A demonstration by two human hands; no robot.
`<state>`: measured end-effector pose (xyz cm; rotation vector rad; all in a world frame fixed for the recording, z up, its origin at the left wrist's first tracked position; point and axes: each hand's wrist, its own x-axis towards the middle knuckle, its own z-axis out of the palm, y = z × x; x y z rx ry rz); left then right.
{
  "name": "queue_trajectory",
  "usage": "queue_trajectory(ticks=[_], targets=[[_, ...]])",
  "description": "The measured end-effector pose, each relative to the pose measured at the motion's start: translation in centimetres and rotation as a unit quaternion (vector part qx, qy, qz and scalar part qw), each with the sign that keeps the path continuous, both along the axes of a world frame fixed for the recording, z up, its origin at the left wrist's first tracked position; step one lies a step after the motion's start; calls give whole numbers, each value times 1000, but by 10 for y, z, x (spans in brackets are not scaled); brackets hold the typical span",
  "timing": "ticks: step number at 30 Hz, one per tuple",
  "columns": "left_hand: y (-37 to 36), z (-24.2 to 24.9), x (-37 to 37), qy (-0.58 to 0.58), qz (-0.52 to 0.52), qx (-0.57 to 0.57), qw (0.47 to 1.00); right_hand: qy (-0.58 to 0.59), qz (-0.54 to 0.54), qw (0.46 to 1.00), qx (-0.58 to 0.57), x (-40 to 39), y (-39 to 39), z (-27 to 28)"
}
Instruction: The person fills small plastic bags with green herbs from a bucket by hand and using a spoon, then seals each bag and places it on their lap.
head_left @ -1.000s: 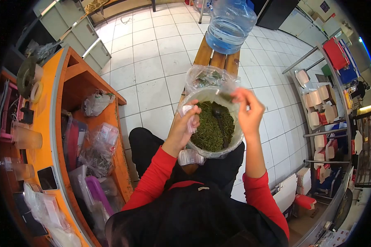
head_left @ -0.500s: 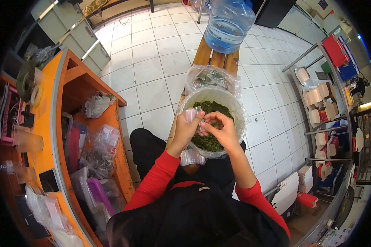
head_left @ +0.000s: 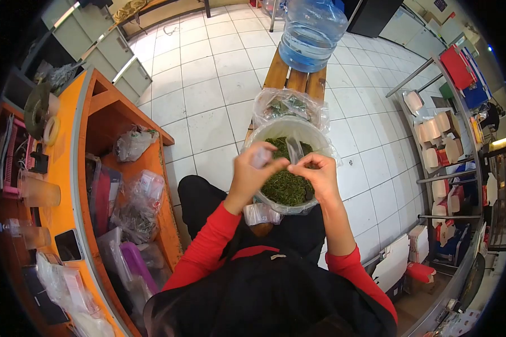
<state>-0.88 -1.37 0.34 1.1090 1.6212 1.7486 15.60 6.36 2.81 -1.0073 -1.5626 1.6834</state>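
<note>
My right hand (head_left: pixel 320 178) pinches a small clear plastic bag (head_left: pixel 294 149) by its lower end, and the bag stands up from the fingertips. Slightly blurred, my left hand (head_left: pixel 253 174) is closed around a small stack of pale plastic bags (head_left: pixel 261 159). Its thumb reaches toward the right fingertips. Both hands are over a round tub (head_left: pixel 324 137) lined with clear plastic. Finely chopped green leaves (head_left: pixel 284 190) fill much of its inside. Close in front of the tub, near my lap, is a bundle of clear plastic (head_left: pixel 262 214).
Behind the tub, a plastic-covered container (head_left: pixel 260 112) and a large water bottle (head_left: pixel 309 48) stand on a wooden bench (head_left: pixel 276 73). An orange counter (head_left: pixel 67 163) with bagged goods on its shelf is at left. A metal rack (head_left: pixel 447 180) with boxes stands at right.
My hands have moved apart. The right hand has shifted right, drawing a single bag away from the stack, while the left has moved slightly left.
</note>
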Motion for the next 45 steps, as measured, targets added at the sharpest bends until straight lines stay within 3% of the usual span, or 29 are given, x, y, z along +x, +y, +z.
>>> queue_trajectory(ticks=[2, 3, 7, 10, 14, 15, 17, 20, 24, 25, 27, 28, 30, 31, 32, 34, 36, 37, 38, 40, 41, 44, 45], targets=[[-2, 8, 10, 7, -106, 8, 994, -43, 34, 998, 3, -3, -5, 0], [-2, 12, 13, -55, -122, -28, 991, -65, 50, 997, 7, -3, -7, 1], [-3, 7, 7, 60, -91, -77, 991, -60, 42, 997, -3, -10, -15, 6], [-4, 18, 5, 148, -99, -53, 983, -147, 96, 963, 204, -10, -17, 5], [-5, 17, -10, 146, -225, -110, 957, -122, 181, 928, 303, -3, -9, 2], [-5, 15, -13, 133, -266, -139, 944, -135, 163, 926, 314, -2, -11, 4], [-6, 15, -4, 145, -224, -143, 953, -160, 128, 920, 334, 0, -15, 8], [-12, 22, 0, 168, -172, -164, 957, -187, -67, 836, 512, -6, -18, 6], [-3, 15, 9, 179, -116, -133, 968, -195, -75, 872, 443, -10, -13, 17], [2, 4, 8, 126, -95, -121, 980, -157, -50, 900, 403, -13, -13, 22], [17, -9, 4, 22, -57, -91, 994, -208, -76, 873, 435, -12, -7, 28], [24, -7, 4, 62, -42, -11, 997, -233, -90, 856, 452, -12, -1, 31], [31, 6, 5, 137, -8, 145, 980, -240, -58, 889, 386, -5, 11, 33], [29, 23, 4, 193, -73, 155, 966, -218, -58, 904, 363, -5, 15, 28], [28, 27, 4, 173, -122, 119, 970, -194, -58, 918, 340, -4, 19, 23], [23, 31, 6, 129, -221, 46, 966, -89, -13, 987, 130, -3, 26, 23], [20, 31, 7, 150, -180, 14, 972, -22, 25, 998, -60, -2, 30, 29], [20, 22, 5, 146, -157, -7, 977, -23, 106, 986, -123, 4, 41, 22], [19, 13, 2, 142, -133, -29, 980, -31, 110, 991, -73, 1, 46, 14], [23, 0, -6, 18, -81, -12, 996, -49, 114, 992, 27, -4, 58, -9], [23, -5, -10, -45, -53, -4, 998, -185, 151, 929, 284, 0, 68, -27], [17, -16, -27, -51, -6, 8, 999, -454, 303, 724, 423, 16, 75, -57], [15, -16, -30, -55, 7, 1, 998, -454, 319, 710, 434, 16, 77, -62]])
